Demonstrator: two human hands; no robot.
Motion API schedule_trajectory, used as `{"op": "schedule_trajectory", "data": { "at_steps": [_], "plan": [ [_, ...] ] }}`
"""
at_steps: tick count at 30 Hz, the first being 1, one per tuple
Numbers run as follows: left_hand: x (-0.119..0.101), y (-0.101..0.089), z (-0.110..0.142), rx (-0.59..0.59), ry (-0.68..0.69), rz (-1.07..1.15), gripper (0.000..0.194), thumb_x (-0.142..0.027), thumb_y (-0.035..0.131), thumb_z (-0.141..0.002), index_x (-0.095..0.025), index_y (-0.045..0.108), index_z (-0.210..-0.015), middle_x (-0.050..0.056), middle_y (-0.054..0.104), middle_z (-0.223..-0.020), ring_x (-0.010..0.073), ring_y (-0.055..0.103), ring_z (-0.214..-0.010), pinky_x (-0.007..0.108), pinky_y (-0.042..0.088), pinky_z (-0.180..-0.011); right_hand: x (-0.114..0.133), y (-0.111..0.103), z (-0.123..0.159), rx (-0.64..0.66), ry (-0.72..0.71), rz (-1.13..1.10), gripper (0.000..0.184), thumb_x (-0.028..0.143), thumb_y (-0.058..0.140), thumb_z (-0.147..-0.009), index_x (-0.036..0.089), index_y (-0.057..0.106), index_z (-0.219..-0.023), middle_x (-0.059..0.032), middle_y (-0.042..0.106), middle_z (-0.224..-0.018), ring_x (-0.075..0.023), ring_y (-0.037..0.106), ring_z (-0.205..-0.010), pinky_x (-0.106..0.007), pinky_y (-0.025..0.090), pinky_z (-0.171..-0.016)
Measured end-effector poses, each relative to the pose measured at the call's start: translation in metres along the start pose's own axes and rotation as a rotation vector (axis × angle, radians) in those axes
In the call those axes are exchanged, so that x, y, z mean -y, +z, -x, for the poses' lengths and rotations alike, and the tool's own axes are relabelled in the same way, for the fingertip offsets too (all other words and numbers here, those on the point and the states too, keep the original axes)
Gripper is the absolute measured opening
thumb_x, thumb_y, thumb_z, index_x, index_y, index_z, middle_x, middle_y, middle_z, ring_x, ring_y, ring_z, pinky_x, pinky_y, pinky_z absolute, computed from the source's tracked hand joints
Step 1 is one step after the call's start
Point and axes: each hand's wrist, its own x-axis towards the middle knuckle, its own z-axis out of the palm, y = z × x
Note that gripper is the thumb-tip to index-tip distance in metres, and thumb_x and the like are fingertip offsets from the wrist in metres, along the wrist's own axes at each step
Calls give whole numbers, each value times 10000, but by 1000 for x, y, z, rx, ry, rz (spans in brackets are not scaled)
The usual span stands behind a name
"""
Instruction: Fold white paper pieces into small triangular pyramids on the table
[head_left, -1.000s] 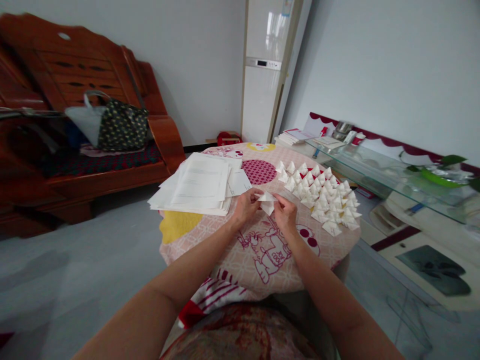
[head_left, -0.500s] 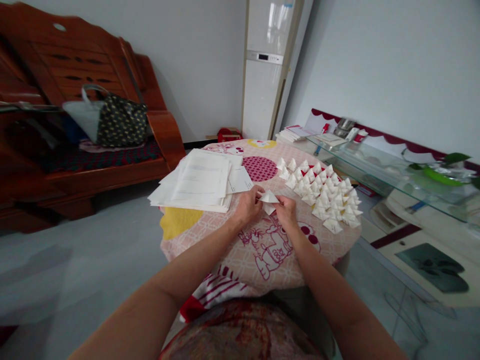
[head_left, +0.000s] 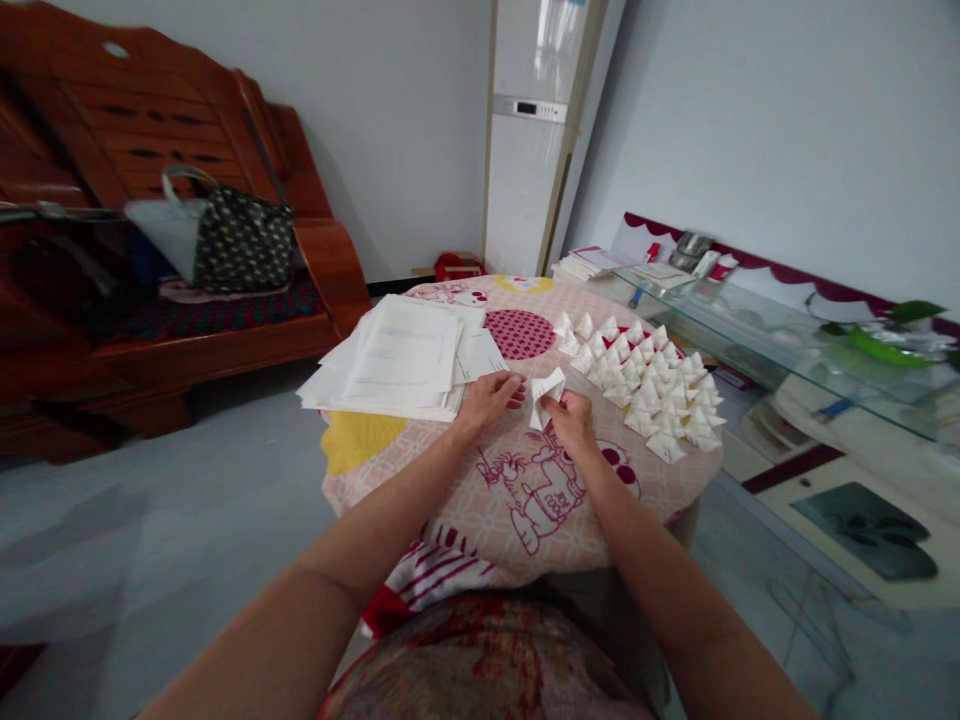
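A small white folded paper (head_left: pixel 547 392) is pinched in my right hand (head_left: pixel 572 418), tilted upward above the table. My left hand (head_left: pixel 491 397) is just left of it, apart from the paper, with its fingers a little curled and nothing in them. Beyond my left hand lies a stack of white paper sheets (head_left: pixel 405 350), some with printed lines. Right of my right hand, several folded white paper pieces (head_left: pixel 649 380) stand in close rows with pointed tops. All of this is on a round table with a pink patterned cloth (head_left: pixel 465 500).
A glass-topped cabinet (head_left: pixel 787 350) runs along the right wall, with a pile of papers, metal bowls and a green dish on it. At the left stands a carved wooden bench (head_left: pixel 165 110) with a dark patterned bag (head_left: pixel 244 240). A tall white air conditioner (head_left: pixel 525 180) is behind the table.
Both hands held the folded paper earlier. My left hand has let go and drawn slightly left, while my right hand has turned the paper onto its side.
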Motion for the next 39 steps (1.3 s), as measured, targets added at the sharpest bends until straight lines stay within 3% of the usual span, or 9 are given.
{"op": "schedule_trajectory", "data": {
  "at_steps": [6, 11, 20, 23, 26, 29, 32, 35, 39],
  "plan": [
    [-1, 1, -1, 101, -125, 154, 378, -497, 752, -773, -123, 703, -744, 51, 707, -717, 133, 645, -643, 242, 551, -634, -1, 4, 2, 81, -127, 91, 261, 391, 558, -749, 185, 590, -593, 24, 519, -500, -129, 471, -499, -231, 323, -457],
    [-9, 1, 1, 62, -292, 297, 374, -475, 807, -732, -118, 710, -785, 82, 726, -733, 140, 657, -614, 245, 551, -598, 0, 5, 3, 85, -176, 124, 229, 367, 559, -749, 183, 600, -620, 25, 518, -548, -127, 457, -551, -231, 346, -498],
    [-14, 3, 4, 58, -305, 292, 226, -324, 778, -750, -134, 663, -717, 30, 675, -620, 117, 615, -531, 228, 526, -542, 4, 5, 6, 126, -125, 21, 242, 409, 612, -744, 175, 672, -741, -1, 639, -646, -154, 572, -566, -238, 438, -495],
    [-14, 2, 4, -25, -237, 266, 196, -300, 757, -767, -130, 660, -779, 23, 677, -644, 110, 625, -546, 223, 525, -558, 2, 4, 4, 88, -16, -23, 241, 425, 632, -747, 185, 649, -733, 4, 622, -577, -169, 580, -483, -251, 438, -446],
    [-16, 0, 7, -87, -62, 207, 285, -408, 729, -800, -144, 636, -750, 23, 670, -650, 109, 612, -533, 221, 507, -532, -1, 0, 0, -62, 42, 15, 243, 428, 612, -785, 195, 633, -721, -15, 620, -546, -193, 589, -481, -269, 431, -445],
    [-19, 2, 14, 101, 49, 137, 406, -529, 683, -821, -139, 657, -713, 48, 679, -649, 123, 606, -523, 248, 516, -540, -4, -4, -2, -257, -76, 231, 183, 347, 593, -778, 207, 611, -662, -33, 624, -566, -202, 571, -563, -287, 428, -521],
    [-22, 8, 22, 253, 133, 26, 366, -487, 688, -829, -125, 742, -839, 79, 740, -759, 169, 684, -671, 275, 557, -659, -5, -5, 0, -312, -231, 450, 148, 253, 528, -786, 195, 658, -744, -54, 664, -652, -205, 554, -636, -295, 407, -590],
    [-27, 15, 25, 181, 206, -97, 331, -408, 660, -854, -134, 761, -1011, 84, 776, -932, 197, 714, -831, 282, 559, -752, -5, -2, 2, -294, -293, 577, 268, 195, 466, -829, 159, 709, -936, -87, 700, -748, -220, 578, -686, -301, 398, -623],
    [-28, 16, 21, 132, 221, -202, 245, -364, 639, -850, -135, 714, -808, 43, 724, -773, 182, 687, -762, 259, 538, -705, -4, 2, 5, -250, -390, 705, 351, 133, 442, -851, 135, 703, -1086, -115, 703, -867, -235, 607, -790, -303, 423, -692]
  ]
}}
